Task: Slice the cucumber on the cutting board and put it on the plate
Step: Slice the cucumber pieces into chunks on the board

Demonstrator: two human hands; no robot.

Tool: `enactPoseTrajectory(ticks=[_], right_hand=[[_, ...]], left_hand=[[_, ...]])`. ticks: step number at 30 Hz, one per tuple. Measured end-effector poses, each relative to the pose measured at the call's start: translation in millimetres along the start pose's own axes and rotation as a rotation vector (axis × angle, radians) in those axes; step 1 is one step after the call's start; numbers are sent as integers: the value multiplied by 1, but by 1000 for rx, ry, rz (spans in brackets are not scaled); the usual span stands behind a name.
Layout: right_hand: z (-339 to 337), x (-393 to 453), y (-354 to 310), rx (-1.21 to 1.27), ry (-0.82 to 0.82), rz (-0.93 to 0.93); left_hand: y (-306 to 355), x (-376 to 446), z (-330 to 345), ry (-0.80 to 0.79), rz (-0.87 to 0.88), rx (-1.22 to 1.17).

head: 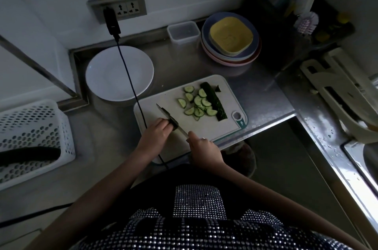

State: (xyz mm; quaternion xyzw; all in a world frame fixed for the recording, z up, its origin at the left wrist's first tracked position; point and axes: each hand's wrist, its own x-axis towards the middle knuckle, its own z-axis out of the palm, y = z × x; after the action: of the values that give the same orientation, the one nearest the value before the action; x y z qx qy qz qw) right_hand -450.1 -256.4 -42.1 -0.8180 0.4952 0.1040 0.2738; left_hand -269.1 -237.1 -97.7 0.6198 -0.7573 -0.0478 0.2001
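Our dark, stud-patterned top (196,227) fills the foreground as we stand at a dim steel counter (114,147). Our right hand (204,147) is closed around the handle of a knife (169,118), whose blade runs up and to the left across the cutting board (204,127). Our left hand (157,132) curls its fingers over a short dark cucumber piece (173,122), pinning it to the board right against the blade.

Beyond the knife, a loose pile of half-moon cucumber slices (196,103) lies on the middle of the board. Just to their right, touching the pile, rests a long cucumber half (213,101), skin side up, with a small cut-off end (218,88) beside its far tip.

The white plate (114,70) sits on the counter to the upper left of the board, close to its corner, with no cucumber on it. A black cable (131,80) drops from a plug in the wall socket (120,7), crosses the plate's right side and the board's left edge, and passes under our left wrist.

At far left a white perforated basket (41,127) holds another whole cucumber (30,154). Behind the board stand a clear plastic container (183,32) and a stack of coloured plates (231,41) topped by a yellow square dish.
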Motion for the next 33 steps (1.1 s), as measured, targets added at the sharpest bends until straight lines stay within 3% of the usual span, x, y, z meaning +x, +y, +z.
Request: enactPoseTrajectory(ticks=[9,14,20,25,29,33], right_hand=[[2,3,1,-38,-40,20],[3,4,6,-27,16,24],[-5,9,22,151,177,195],[-6,4,23,126,212,161],[-12,0,27,-53,280,113],[-16,-1,29,-156,310,104]], left_hand=[[-4,0,4,-19,-6,29],[-4,-1,5,4,-18,16],[-1,2,0,-3,2,-14],[11,18,-11,52,16,-5],[24,38,-22,176,121,28],[25,47,-23,124,271,31]])
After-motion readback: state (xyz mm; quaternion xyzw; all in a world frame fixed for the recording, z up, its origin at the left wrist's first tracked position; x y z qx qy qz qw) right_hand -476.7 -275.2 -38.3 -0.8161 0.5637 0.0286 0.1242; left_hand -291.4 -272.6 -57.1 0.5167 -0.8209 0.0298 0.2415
